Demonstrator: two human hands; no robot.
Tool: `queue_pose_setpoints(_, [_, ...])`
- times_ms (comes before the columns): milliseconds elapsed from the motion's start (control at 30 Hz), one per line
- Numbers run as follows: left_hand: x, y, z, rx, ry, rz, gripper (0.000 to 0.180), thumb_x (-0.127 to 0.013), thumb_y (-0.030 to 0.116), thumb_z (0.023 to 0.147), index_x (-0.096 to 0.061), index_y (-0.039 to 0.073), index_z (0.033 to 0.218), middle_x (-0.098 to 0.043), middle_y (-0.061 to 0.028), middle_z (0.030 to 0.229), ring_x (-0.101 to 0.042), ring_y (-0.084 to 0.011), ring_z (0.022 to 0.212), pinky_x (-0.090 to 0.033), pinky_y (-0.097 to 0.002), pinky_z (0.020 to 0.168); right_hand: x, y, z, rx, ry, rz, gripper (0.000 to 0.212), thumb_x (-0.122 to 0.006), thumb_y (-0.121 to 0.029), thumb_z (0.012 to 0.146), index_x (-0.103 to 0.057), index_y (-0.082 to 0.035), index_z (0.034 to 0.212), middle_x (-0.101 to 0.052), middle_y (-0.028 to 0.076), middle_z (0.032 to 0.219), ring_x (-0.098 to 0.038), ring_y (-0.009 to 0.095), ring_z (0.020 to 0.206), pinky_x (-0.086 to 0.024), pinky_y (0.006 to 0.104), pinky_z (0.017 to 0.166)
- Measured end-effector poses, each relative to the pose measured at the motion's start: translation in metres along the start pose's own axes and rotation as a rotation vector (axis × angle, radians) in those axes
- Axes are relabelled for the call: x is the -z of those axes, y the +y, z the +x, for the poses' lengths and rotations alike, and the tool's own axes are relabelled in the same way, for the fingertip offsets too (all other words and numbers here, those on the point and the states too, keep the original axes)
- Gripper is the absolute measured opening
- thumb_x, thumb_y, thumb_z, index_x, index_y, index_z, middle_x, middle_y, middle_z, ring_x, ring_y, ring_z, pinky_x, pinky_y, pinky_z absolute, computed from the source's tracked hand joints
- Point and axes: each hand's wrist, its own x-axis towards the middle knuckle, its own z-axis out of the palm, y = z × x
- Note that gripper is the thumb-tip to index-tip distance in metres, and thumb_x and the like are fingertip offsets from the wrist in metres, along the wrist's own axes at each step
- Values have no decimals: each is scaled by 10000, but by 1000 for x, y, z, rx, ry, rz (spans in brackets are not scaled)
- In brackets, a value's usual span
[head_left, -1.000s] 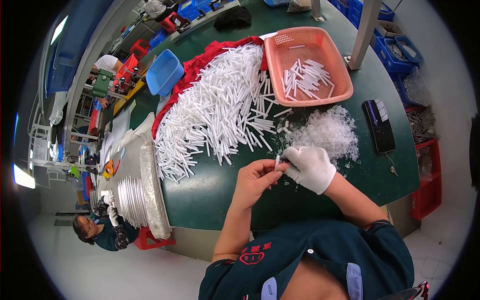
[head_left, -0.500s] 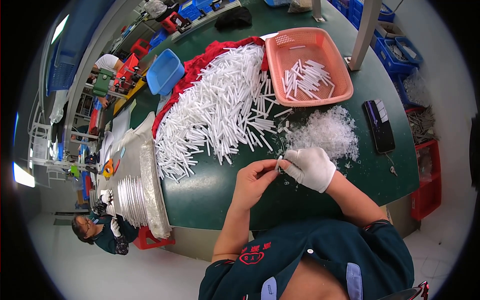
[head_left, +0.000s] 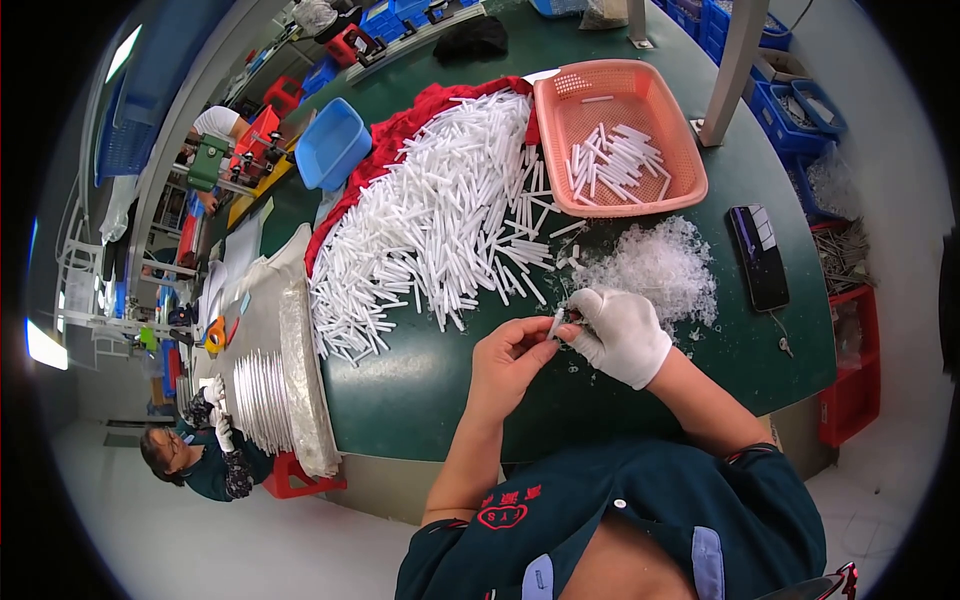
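My bare left hand (head_left: 505, 365) pinches a short white tube (head_left: 556, 323) between thumb and fingers, over the near part of the table. Close against it on the right is my right hand (head_left: 630, 338), in a white glove with a bare fingertip showing. Its fingers are bent closed by the tube's end; what they hold is too small to make out. Beyond my hands spreads a heap of similar white tubes (head_left: 420, 220) on a red cloth (head_left: 340, 215). A pile of clear plastic scraps (head_left: 655, 270) lies just past my right hand.
A pink basket (head_left: 692, 180) with several white tubes stands beyond the scraps. To the right lie a phone (head_left: 758, 258) and a small key (head_left: 786, 346). A blue basin (head_left: 330, 145) is at the far left. A metal post (head_left: 727, 85) rises at the right; a co-worker (head_left: 200, 455) sits left.
My right hand has turned slightly and its fingers have drawn back a little from the tube. The tube now stands more visibly upright in my left hand. The co-worker's hands have moved.
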Motion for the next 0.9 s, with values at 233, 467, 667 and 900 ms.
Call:
queue_pose_setpoints(233, [3,-1,1,48,-59,-124,284,-642,-29,850,-619,-30,1133,-656,-41,948,-580,-70,788,-468,-204,699,4,-4,1,25,-2,-86,281,-661,-326,819,-548,-70,833,-574,127,734,-603,337,677,-475,428,567])
queue_pose_setpoints(467, [4,-1,1,91,-84,-129,286,-661,23,849,-627,-15,1130,-660,-16,922,-562,-49,750,-430,-186,625,2,-4,0,32,-2,-143,295,-643,-352,833,-555,-70,823,-571,131,734,-603,339,664,-474,429,559])
queue_pose_setpoints(667, [11,1,3,143,-129,-84,273,-657,17,846,-640,-3,1117,-660,-16,924,-560,-51,754,-434,-192,644,7,-5,3,34,-67,-157,285,-608,-341,859,-554,-70,789,-583,125,711,-608,337,657,-474,443,552])
queue_pose_setpoints(900, [13,2,5,123,-173,-66,250,-665,1,834,-648,-7,1083,-661,-22,936,-571,-68,767,-462,-214,706,15,-4,4,11,-227,-89,345,-502,-363,925,-563,-60,772,-587,153,645,-610,358,660,-477,464,573])
